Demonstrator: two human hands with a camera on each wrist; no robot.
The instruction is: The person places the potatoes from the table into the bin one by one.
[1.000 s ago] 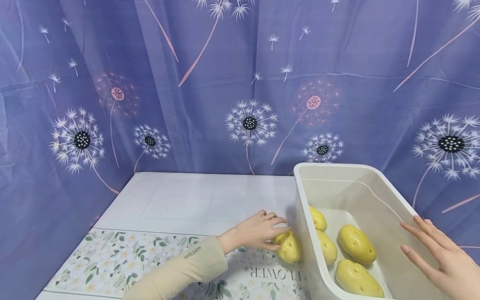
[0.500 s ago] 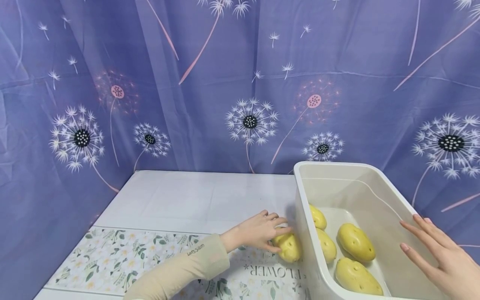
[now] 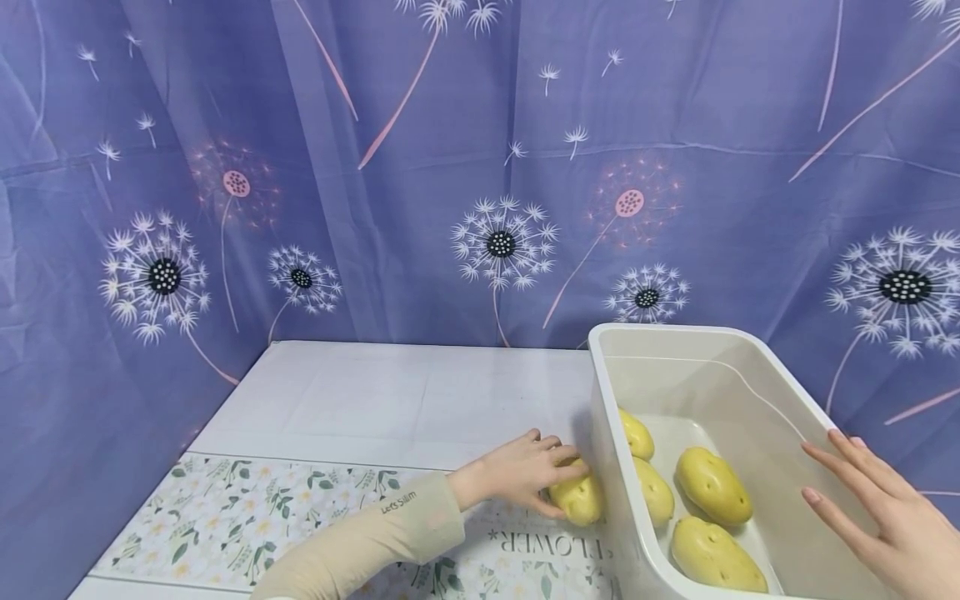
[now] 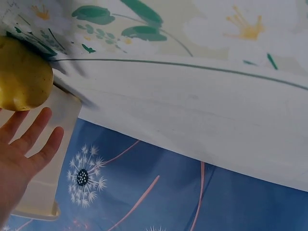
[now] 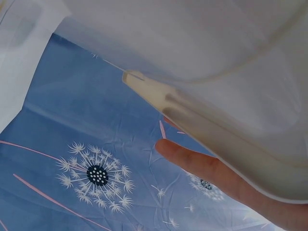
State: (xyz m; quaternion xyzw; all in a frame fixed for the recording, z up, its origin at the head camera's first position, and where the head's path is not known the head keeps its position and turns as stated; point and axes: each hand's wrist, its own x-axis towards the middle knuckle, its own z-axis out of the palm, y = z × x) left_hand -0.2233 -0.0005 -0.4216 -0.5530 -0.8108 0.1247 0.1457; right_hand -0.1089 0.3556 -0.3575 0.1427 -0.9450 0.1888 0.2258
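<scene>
A yellow potato (image 3: 582, 498) with small dimples lies on the flowered cloth, close against the outer left wall of a white bin (image 3: 626, 500). My left hand (image 3: 525, 471) holds it from the left, with the fingers over its far top and the thumb at its near side. In the left wrist view, the fingers (image 4: 36, 132) of that hand reach to the potato's edge (image 4: 24, 74). On the right, my right hand (image 3: 885, 508) rests at the bin's right rim with straight, spread fingers. The right wrist view shows one finger (image 5: 202, 166) along the outside of the bin's wall (image 5: 187, 125).
Several more potatoes lie in the bin, one of them a large potato (image 3: 712, 483) near its middle. A white tabletop (image 3: 427, 400) and the flowered cloth (image 3: 247, 508) stretch left of the bin. A purple dandelion curtain (image 3: 405, 233) hangs behind.
My left hand has shifted slightly right and toward me, and its fingers have curled further round the potato. The right hand stays at the bin's rim.
</scene>
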